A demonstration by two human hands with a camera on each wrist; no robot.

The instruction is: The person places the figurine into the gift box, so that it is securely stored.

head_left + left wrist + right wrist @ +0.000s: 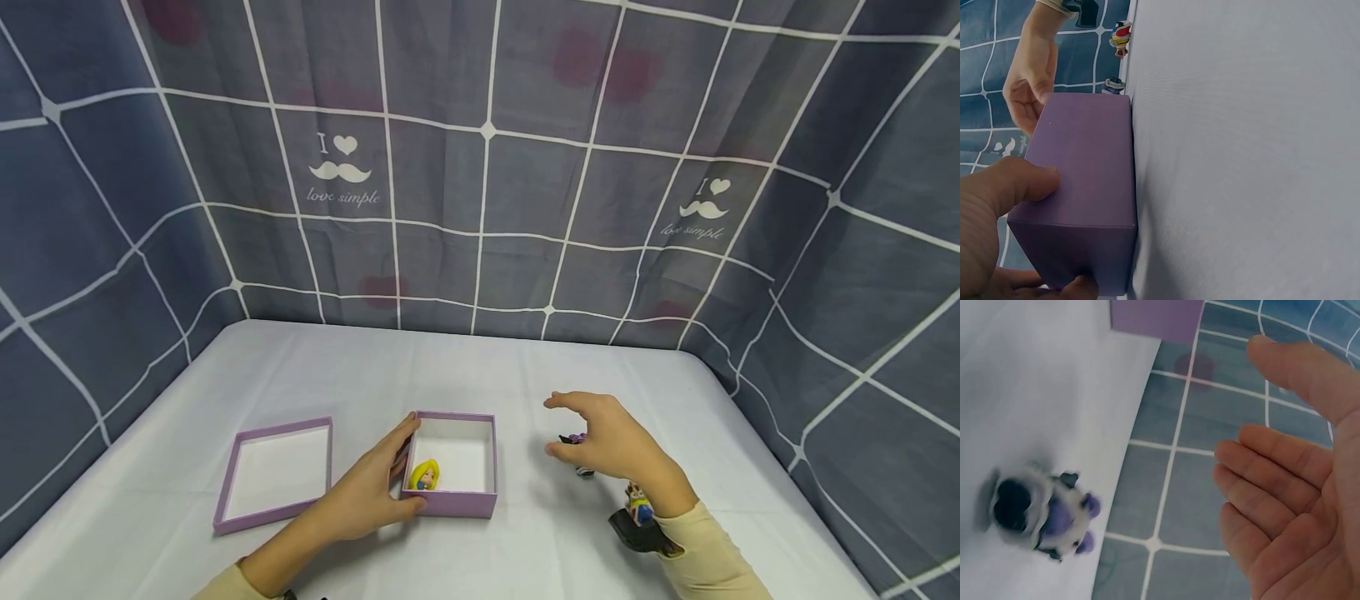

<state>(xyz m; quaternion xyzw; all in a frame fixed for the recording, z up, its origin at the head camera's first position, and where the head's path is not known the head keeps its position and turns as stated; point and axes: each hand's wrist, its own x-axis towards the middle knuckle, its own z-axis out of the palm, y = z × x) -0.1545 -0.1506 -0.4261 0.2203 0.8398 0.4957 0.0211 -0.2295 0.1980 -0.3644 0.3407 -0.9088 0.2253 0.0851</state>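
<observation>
A purple box (pixel 454 504) with a white inside stands on the table, and a yellow-haired figurine (pixel 424 475) is in its front left corner. My left hand (pixel 369 487) grips the box's left side; in the left wrist view its thumb lies on one wall and its fingers bend around another. My right hand (pixel 611 437) hovers to the right of the box with its fingers spread and nothing in them. Below it is a small black, white and purple figurine (pixel 1054 515), partly hidden by the hand in the head view. A colourful figurine (pixel 639 504) stands beside the right wrist.
A purple-rimmed lid (pixel 279 468) lies left of the box, its white inside up. The white-covered table (pixel 465 367) meets dark checked curtains (pixel 442 267) at the back and sides. A black camera mount (pixel 637 533) is on the right wrist.
</observation>
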